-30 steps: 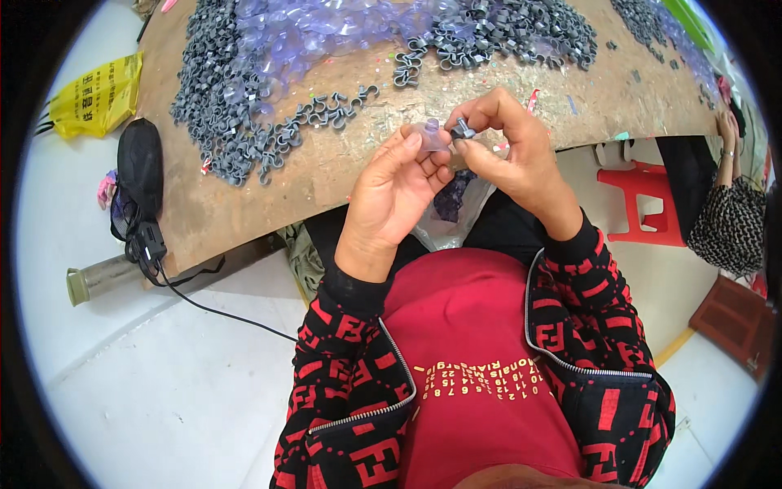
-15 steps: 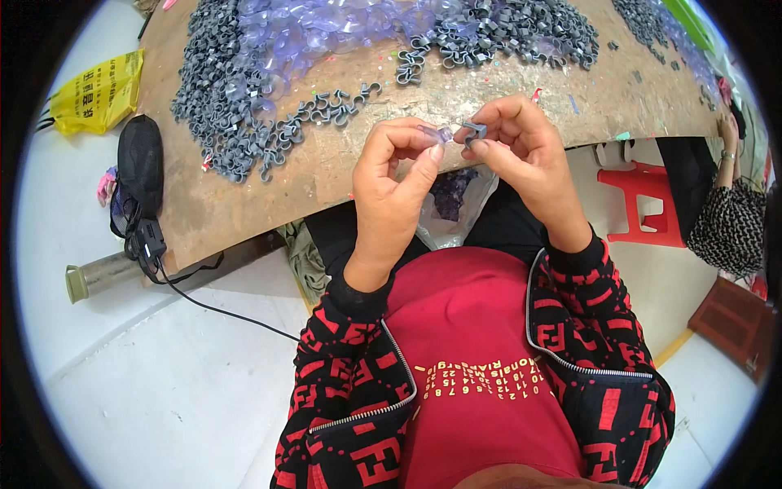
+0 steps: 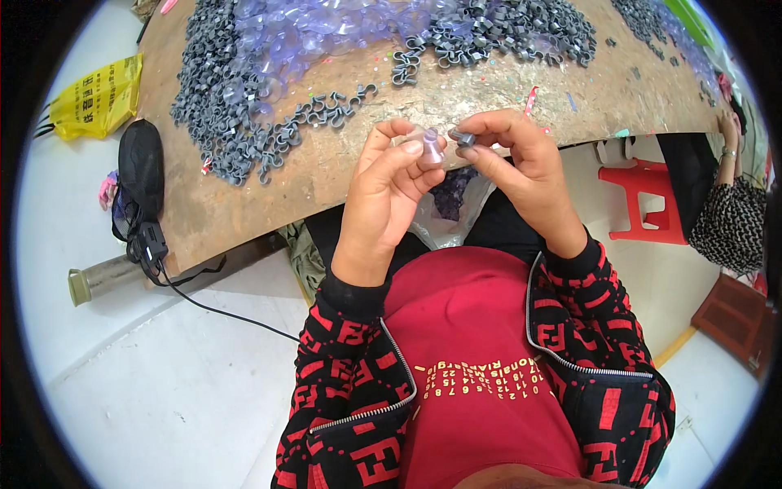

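Note:
My left hand pinches a small clear purple suction cup above the table's near edge. Just to its right, my right hand grips a grey plastic clip between thumb and forefinger. A narrow gap separates the two parts. Beyond my hands, a heap of clear purple suction cups covers the far part of the table. Grey clips are piled left of that heap, and more lie to the right.
Below the wooden table's edge hangs an open clear plastic bag with dark contents. A red stool and another person's arm are at right. A yellow bag, black pouch and cable are at left.
The suction cup has turned from lying sideways to upright, its wide end down, in my left fingers. The grey clip has shifted slightly left and turned in my right hand.

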Action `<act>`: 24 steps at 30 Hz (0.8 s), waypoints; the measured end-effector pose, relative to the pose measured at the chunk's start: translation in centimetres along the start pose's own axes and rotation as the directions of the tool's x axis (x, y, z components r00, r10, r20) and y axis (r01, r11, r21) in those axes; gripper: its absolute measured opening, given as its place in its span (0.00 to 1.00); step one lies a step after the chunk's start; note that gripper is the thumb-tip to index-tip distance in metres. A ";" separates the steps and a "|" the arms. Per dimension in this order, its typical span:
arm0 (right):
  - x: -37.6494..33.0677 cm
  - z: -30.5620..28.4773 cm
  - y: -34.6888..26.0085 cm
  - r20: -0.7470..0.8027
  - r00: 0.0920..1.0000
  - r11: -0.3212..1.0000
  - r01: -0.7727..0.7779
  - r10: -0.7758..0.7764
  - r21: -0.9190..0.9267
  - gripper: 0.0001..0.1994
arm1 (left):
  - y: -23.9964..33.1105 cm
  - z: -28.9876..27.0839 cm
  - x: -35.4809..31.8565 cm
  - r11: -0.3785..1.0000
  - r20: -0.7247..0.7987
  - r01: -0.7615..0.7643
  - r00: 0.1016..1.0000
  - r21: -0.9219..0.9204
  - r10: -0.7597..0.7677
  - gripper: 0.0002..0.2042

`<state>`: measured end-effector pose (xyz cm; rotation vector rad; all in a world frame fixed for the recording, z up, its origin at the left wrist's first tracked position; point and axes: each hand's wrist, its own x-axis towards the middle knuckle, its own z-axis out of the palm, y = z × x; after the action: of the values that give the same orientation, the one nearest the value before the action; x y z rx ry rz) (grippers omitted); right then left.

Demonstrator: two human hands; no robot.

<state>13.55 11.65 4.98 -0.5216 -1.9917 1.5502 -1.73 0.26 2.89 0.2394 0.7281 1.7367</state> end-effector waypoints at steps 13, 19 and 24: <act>0.8 -0.1 -0.7 0.028 0.958 0.923 0.283 -0.286 -0.262 0.10 | -0.1 -0.6 0.5 0.966 0.172 0.178 0.974 -0.188 -0.146 0.13; 0.9 0.0 -0.5 0.018 0.954 0.915 0.291 -0.299 -0.278 0.09 | -0.3 -0.2 0.3 0.981 0.107 0.154 0.984 -0.119 -0.141 0.12; 0.8 0.0 -0.7 0.012 0.950 0.902 0.300 -0.312 -0.309 0.09 | 0.0 0.1 0.2 0.995 0.060 0.100 0.993 -0.011 -0.099 0.12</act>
<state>12.95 11.95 5.79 -0.3301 -2.1771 1.0399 -1.77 0.52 2.93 0.2401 0.6737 1.6332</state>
